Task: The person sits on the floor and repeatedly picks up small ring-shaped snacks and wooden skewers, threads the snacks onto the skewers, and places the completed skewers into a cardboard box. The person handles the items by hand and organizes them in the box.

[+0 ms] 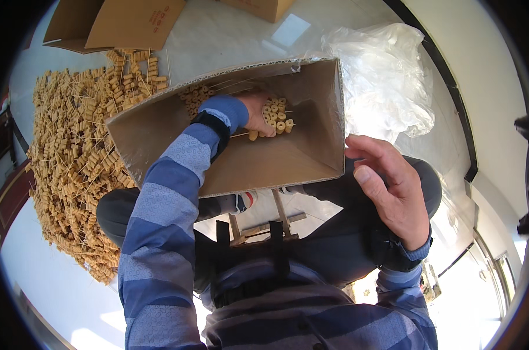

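Observation:
An open cardboard box (264,163) stands in front of me, tilted a little toward me. My left hand (257,115) reaches down inside it, its fingers closed round skewers of tan, ring-shaped rolls (280,125) whose round ends show beside the hand. More skewered rolls (197,96) lie in the box's far left part, with thin sticks (232,87) across them. Part of the left fingers is hidden behind the hand. My right hand (391,189) is just off the box's right edge, thumb and fingers apart, holding nothing.
A large heap of skewered tan rolls (72,169) covers the floor at left. Another open carton (124,26) stands at the far left, and a crumpled clear plastic sheet (387,79) lies right of the box. A small wooden stool (276,224) is between my legs.

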`<state>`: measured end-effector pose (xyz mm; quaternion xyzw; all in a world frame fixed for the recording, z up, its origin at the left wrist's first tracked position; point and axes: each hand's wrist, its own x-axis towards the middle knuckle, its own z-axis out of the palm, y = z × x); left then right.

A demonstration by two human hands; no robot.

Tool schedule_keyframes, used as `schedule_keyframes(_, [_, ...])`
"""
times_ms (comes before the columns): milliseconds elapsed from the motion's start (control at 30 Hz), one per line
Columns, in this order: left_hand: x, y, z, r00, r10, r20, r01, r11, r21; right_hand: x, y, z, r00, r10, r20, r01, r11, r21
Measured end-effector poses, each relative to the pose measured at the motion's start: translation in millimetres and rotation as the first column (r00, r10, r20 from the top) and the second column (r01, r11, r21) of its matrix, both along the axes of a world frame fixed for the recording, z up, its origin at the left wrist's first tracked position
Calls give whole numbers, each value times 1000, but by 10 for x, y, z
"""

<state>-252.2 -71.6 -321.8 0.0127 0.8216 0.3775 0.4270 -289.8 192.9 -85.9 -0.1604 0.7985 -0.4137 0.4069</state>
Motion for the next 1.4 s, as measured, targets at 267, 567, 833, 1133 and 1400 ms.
schedule_keyframes(267, [-227, 144, -512, 995, -81, -60, 69, 982, -175, -13, -51, -13, 978, 162, -128, -158, 987, 43])
schedule_keyframes(567, [9, 244, -288, 958, 136, -254, -249, 834, -492, 36, 11, 0, 972, 185, -141, -178, 982, 62])
schedule_keyframes(833, [67, 258, 94, 1000, 7, 16, 3, 843, -538, 60, 54, 15, 966, 209, -153, -204, 978, 49])
schedule_keyframes(1133, [-70, 549, -354, 984, -144, -102, 86, 896, -435, 42, 1, 25, 966, 232, -116, -227, 972, 55])
schedule_keyframes(1400, [14, 720, -708, 957, -196, -216, 58, 853, -519, 53, -99, 48, 959, 265, -101, -262, 964, 40])
